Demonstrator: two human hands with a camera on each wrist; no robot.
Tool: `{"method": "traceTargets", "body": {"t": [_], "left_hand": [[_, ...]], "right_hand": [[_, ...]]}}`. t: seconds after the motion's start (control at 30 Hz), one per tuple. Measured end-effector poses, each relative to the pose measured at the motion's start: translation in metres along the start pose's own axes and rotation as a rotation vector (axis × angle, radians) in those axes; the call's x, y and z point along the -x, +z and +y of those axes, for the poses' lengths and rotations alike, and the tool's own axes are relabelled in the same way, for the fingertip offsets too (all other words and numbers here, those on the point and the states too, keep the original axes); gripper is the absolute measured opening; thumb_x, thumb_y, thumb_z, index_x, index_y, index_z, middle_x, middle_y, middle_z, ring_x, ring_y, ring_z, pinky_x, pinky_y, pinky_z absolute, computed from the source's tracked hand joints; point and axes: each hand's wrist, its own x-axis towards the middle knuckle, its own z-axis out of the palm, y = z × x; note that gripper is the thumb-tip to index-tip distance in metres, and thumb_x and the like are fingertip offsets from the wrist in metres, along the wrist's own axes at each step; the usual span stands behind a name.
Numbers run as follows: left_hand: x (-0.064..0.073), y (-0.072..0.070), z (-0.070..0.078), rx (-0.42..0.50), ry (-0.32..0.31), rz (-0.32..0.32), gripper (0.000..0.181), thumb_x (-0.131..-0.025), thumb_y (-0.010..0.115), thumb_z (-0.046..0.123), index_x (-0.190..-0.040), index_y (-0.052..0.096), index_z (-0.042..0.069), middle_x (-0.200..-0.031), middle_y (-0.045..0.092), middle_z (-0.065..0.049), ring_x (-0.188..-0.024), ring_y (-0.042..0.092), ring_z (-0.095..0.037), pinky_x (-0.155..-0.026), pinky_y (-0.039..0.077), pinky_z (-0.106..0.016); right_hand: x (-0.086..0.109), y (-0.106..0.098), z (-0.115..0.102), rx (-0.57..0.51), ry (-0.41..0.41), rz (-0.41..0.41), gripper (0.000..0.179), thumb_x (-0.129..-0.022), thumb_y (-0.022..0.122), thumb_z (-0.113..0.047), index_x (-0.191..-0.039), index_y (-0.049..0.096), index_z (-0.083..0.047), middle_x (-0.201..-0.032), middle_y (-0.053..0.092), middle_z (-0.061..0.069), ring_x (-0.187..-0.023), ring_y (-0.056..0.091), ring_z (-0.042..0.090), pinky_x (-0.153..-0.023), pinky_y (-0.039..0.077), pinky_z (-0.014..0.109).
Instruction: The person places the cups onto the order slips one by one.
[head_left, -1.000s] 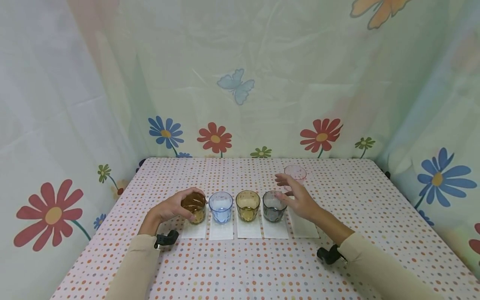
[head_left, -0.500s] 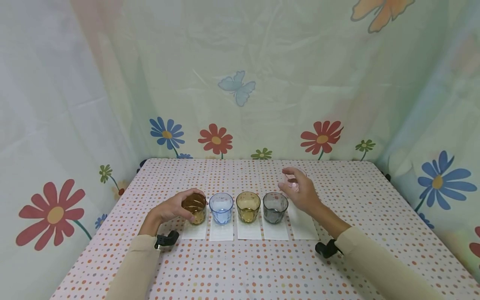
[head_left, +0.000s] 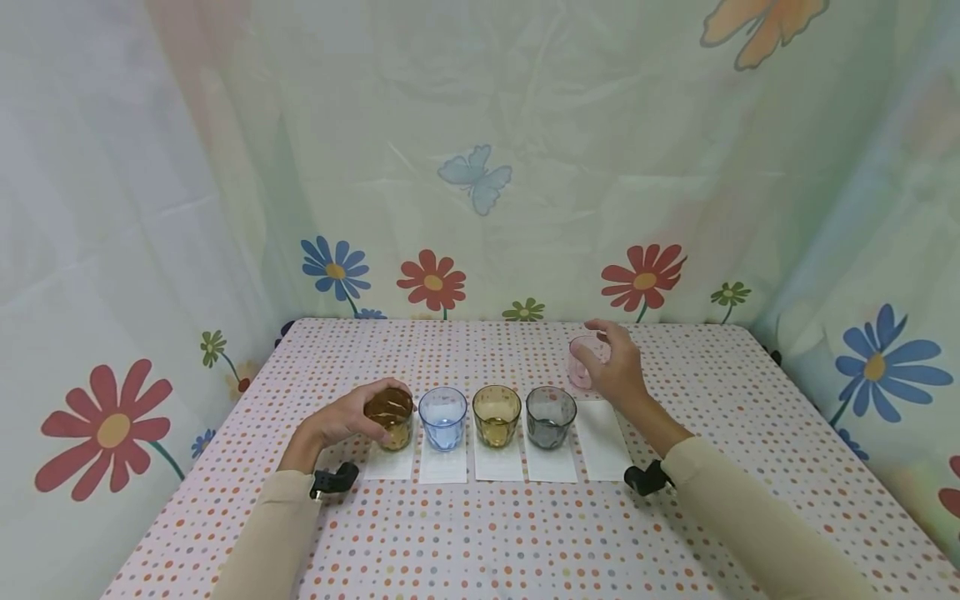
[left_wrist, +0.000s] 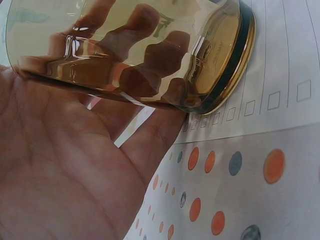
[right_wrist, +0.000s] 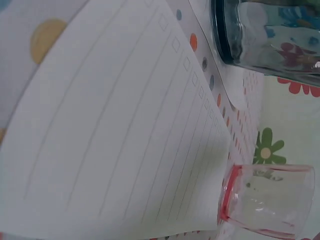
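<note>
My left hand [head_left: 347,417] curls round a brown glass tumbler [head_left: 390,421], which stands on a white paper slip at the row's left end. Through the brown glass [left_wrist: 145,55] in the left wrist view, fingers show wrapped along its far side. My right hand [head_left: 621,367] is at a pale pink glass tumbler [head_left: 580,375] farther back, thumb and fingers spread apart beside its rim. In the right wrist view no fingers show on the pink glass [right_wrist: 270,200], so contact cannot be told.
Between the hands stand a blue glass [head_left: 443,421], a yellowish glass [head_left: 497,417] and a grey glass [head_left: 551,419], each on its own paper slip. A lined paper slip [head_left: 603,442] lies at the right end. Dotted cloth [head_left: 450,542] covers the table.
My right hand has moved from beside the grey glass back and right to the pink glass. The left hand stays at the brown glass.
</note>
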Motion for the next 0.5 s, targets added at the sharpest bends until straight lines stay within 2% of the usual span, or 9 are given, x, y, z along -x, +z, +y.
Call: {"method": "traceTargets", "body": {"t": [0.27,0.5], "left_hand": [[0.001,0.001,-0.001,-0.001,-0.009,0.002,0.079,-0.072,0.081,0.006,-0.141,0.045,-0.005,-0.136,0.057,-0.020,-0.125,0.054,-0.037,-0.106,0.045,-0.049],[0.000,0.002,0.000,0.005,-0.002,-0.002,0.075,-0.073,0.081,0.006,-0.140,0.047,-0.002,-0.135,0.058,-0.021,-0.125,0.054,-0.039,-0.106,0.045,-0.050]], "right_hand": [[-0.007,-0.002,0.006,0.113,0.165,-0.079,0.058,-0.096,0.067,-0.029,-0.142,0.048,0.002,-0.144,0.048,0.024,-0.137,0.040,0.044,-0.111,0.031,0.064],[-0.013,-0.001,0.012,0.117,0.278,-0.123,0.067,-0.096,0.067,-0.033,-0.148,0.042,0.001,-0.152,0.042,0.023,-0.142,0.035,0.044,-0.115,0.028,0.061]]}}
